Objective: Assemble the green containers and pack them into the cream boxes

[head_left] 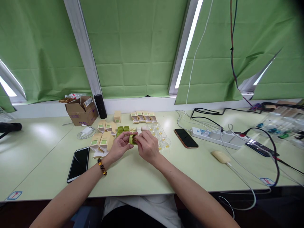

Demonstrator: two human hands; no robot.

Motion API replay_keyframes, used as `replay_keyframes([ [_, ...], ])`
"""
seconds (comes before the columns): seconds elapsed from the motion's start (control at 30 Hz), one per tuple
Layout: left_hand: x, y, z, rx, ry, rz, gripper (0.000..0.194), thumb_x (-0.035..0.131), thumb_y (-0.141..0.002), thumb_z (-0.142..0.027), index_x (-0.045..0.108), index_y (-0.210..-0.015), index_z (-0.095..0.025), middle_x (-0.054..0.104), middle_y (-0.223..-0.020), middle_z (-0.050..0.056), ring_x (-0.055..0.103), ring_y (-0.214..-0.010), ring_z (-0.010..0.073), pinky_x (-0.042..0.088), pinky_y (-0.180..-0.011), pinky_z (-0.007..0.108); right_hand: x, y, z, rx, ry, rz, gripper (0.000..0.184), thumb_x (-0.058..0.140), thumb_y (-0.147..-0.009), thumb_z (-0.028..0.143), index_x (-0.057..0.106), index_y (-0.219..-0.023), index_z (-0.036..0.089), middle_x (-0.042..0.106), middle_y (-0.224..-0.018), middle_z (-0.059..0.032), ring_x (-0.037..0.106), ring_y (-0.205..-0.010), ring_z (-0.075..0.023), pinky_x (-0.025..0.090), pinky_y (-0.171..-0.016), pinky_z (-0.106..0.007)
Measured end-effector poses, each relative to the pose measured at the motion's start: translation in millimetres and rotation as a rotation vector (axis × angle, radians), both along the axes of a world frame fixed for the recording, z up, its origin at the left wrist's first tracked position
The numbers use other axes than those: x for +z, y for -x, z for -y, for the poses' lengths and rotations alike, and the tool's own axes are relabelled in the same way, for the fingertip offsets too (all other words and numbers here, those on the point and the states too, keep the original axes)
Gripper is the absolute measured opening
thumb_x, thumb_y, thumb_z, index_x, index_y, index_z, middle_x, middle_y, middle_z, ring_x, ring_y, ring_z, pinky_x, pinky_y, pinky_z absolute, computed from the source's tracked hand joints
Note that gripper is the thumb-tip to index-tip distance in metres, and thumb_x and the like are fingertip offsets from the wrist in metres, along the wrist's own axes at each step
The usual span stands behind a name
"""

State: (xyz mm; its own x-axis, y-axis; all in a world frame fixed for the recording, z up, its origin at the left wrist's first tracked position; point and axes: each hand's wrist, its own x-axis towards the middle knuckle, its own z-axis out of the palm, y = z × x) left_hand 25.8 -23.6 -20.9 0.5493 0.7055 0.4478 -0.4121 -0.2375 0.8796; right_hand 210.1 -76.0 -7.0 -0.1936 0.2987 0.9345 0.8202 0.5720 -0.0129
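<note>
My left hand (120,145) grips a small green square cup (132,139) by its side, above the table's middle. The fingertips of my right hand (147,145) are pinched together at the cup's opening; what they hold, if anything, is hidden. Just behind my left hand sit several matching green cups (123,129). Clear plastic domed pieces with yellow bits (163,139) lie to the right of my right hand. Left of my left hand, several small cream boxes with green windows (106,141) lie with their flaps open.
More cream boxes (144,117) stand at the back. A black phone (186,138) lies to the right, beside a white power strip (216,137) and cables. Another phone (78,164) lies front left. A cardboard box (82,111) and a black cylinder (100,106) stand back left.
</note>
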Motion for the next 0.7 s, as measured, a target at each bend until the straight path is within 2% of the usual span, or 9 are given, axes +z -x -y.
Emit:
replay_keyframes([
  [0.43, 2.7, 0, 0, 0.004, 0.006, -0.024, 0.05, 0.091, -0.078, -0.019, 0.068, -0.123, -0.018, 0.073, -0.137, 0.016, 0.074, -0.116, 0.0246, 0.06, -0.095, 0.033, -7.0, -2, -10, 0.092, 0.012, 0.014, 0.016, 0.059, -0.1, 0.014, 0.068, -0.089, 0.02, 0.064, -0.071, -0.0036, 0.049, -0.07, -0.0198, 0.037, -0.063, -0.036],
  [0.57, 2.1, 2, -3, 0.036, -0.003, -0.028, 0.051, 0.091, -0.08, -0.022, 0.069, -0.125, -0.018, 0.075, -0.132, 0.016, 0.073, -0.12, 0.0256, 0.059, -0.1, 0.035, -3.5, -7, -10, 0.145, 0.013, 0.031, 0.011, 0.061, -0.098, 0.015, 0.069, -0.104, 0.019, 0.068, -0.075, -0.0048, 0.054, -0.07, -0.0208, 0.039, -0.063, -0.037],
  [0.63, 1.4, 3, -5, 0.096, -0.014, -0.004, 0.052, 0.091, -0.08, -0.024, 0.069, -0.126, -0.018, 0.075, -0.131, 0.016, 0.072, -0.121, 0.0262, 0.058, -0.103, 0.038, -2.1, -11, -8, 0.195, 0.029, -0.005, 0.02, 0.062, -0.096, 0.014, 0.067, -0.115, 0.019, 0.071, -0.083, -0.0068, 0.059, -0.076, -0.0225, 0.044, -0.065, -0.038],
  [0.7, 0.4, 4, -8, 0.187, -0.03, 0.014, 0.053, 0.092, -0.078, -0.026, 0.07, -0.126, -0.018, 0.074, -0.13, 0.014, 0.071, -0.118, 0.0254, 0.057, -0.103, 0.039, -2.0, -13, -6, 0.256, 0.074, -0.088, 0.031, 0.065, -0.094, 0.016, 0.063, -0.125, 0.021, 0.073, -0.1, -0.0105, 0.064, -0.09, -0.0259, 0.052, -0.071, -0.04],
])
